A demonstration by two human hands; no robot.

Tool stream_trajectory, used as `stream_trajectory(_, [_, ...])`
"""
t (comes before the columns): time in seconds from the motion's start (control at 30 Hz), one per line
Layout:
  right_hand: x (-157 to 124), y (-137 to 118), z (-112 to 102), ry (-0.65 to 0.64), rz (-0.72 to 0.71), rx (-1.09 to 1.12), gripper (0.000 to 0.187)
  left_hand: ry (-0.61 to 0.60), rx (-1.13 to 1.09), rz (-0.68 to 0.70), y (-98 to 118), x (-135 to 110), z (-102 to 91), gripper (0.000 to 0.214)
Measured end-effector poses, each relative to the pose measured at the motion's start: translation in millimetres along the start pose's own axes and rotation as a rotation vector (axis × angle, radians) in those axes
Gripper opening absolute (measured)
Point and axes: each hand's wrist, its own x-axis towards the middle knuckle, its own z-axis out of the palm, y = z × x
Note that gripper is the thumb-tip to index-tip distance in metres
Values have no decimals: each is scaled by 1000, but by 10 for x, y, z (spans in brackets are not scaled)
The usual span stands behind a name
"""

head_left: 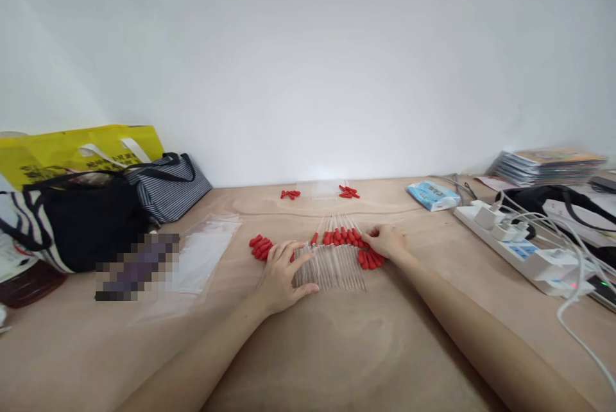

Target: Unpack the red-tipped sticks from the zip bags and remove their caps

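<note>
A row of clear glass dropper tubes [332, 267] lies side by side on the table in front of me. Over the left end of this row rests my left hand [283, 274], thumb and fingers spread, partly covering the tubes. Just beyond them are droppers fitted with red rubber bulbs [341, 235], their thin tubes pointing away. My right hand [386, 240] has its fingertips pinched on a red bulb at the right end of these. Loose red bulbs [370, 260] lie below that hand, and another pile of red bulbs [261, 248] sits left of my left hand.
Farther back lie a clear bag [325, 189] and small red bulb groups. Plastic bags [206, 255], a dark bag [91, 219], a striped bag [168, 187] and a yellow bag [86, 149] are left. A tissue pack [433, 195], power strip [520, 248] and booklets [548, 165] stand right.
</note>
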Motion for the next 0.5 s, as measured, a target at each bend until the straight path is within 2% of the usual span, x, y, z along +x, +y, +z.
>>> stream_trajectory(0.17, [2, -20, 20, -16, -10, -1, 27, -12, 2, 64, -18, -20, -6, 37])
stream_trajectory(0.37, [-38, 32, -109, 5, -25, 33, 31, 100, -26, 65, -16, -47, 6, 25])
stream_trajectory(0.43, [-119, 70, -138, 75, -94, 52, 28, 117, -33, 73, -11, -50, 8, 22])
stream_trajectory(0.5, [-250, 103, -126, 191, -291, 77, 26, 130, -38, 72, -5, -51, 10, 23])
